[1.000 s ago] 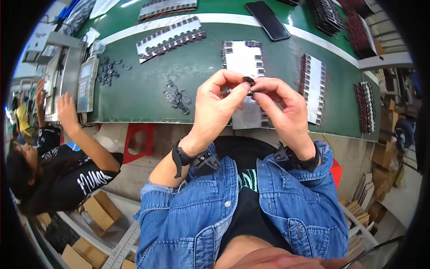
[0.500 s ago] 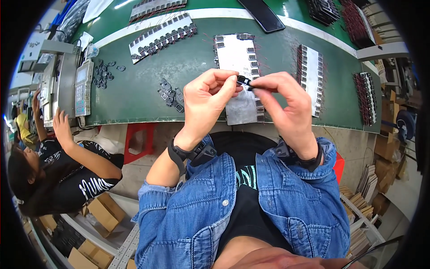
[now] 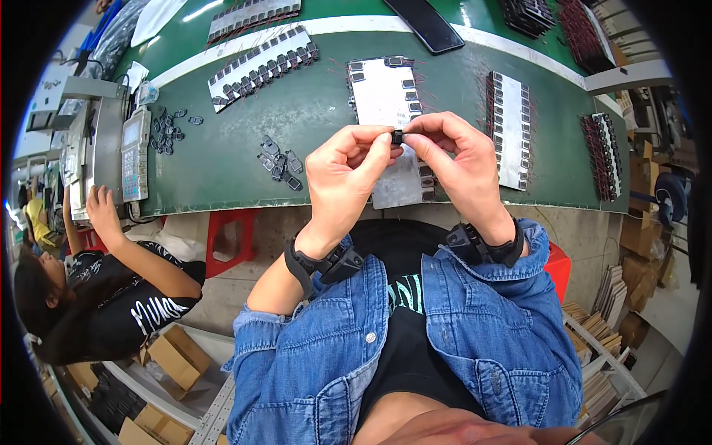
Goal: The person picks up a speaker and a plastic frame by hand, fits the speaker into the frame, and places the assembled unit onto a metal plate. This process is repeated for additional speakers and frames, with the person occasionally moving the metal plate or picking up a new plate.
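Observation:
My left hand (image 3: 343, 165) and my right hand (image 3: 467, 165) meet over the bench, fingertips pinching a small black rectangular part (image 3: 397, 137) between them. Each hand has closed on one side of it, and the fingers cover most of its shape. Below and behind the hands lies a silvery metal plate (image 3: 377, 100) with similar black parts and thin red wires along its edges. A loose heap of small black parts (image 3: 278, 160) sits on the green bench to the left of my left hand.
More plates carry rows of wired parts: one upper left (image 3: 259, 65), one right (image 3: 512, 130), one far right (image 3: 604, 156). A dark phone (image 3: 429, 26) lies at the back. Leftward are another heap (image 3: 169, 132), a keypad machine (image 3: 135, 156) and a co-worker's hand (image 3: 104, 211).
My right hand has moved slightly left and its fingers have drawn in toward the left fingertips. The small black part has turned between them. The whole view has shifted a little.

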Demonstrator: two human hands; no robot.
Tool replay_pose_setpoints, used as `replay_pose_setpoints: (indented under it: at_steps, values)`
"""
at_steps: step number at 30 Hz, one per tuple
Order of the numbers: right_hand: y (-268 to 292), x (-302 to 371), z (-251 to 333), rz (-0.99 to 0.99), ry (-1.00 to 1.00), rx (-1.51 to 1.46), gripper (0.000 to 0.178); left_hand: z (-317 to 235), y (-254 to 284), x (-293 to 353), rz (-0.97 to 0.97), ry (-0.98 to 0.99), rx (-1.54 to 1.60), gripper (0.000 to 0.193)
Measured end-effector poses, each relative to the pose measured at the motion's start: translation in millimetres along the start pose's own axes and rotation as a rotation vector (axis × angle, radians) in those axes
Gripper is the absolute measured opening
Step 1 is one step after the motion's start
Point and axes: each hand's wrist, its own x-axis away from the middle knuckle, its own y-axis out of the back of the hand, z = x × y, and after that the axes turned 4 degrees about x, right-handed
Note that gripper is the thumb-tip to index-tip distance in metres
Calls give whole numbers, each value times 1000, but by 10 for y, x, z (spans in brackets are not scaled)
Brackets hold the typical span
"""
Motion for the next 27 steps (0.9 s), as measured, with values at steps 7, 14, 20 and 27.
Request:
replay_pose_setpoints:
  at_steps: [7,14,20,27]
  values:
    - [-35,9,-16,-12,74,82,10,-8,20,39,-3,-43,-27,14]
    - [90,-29,3,160,5,-84,16,-57,-17,89,20,-87,-115,14]
    - [143,-57,79,200,-5,-89,16,-77,-30,108,28,-90,-100,15]
    - [39,26,10,137,71,-28,18,-97,28,87,34,23,37,16]
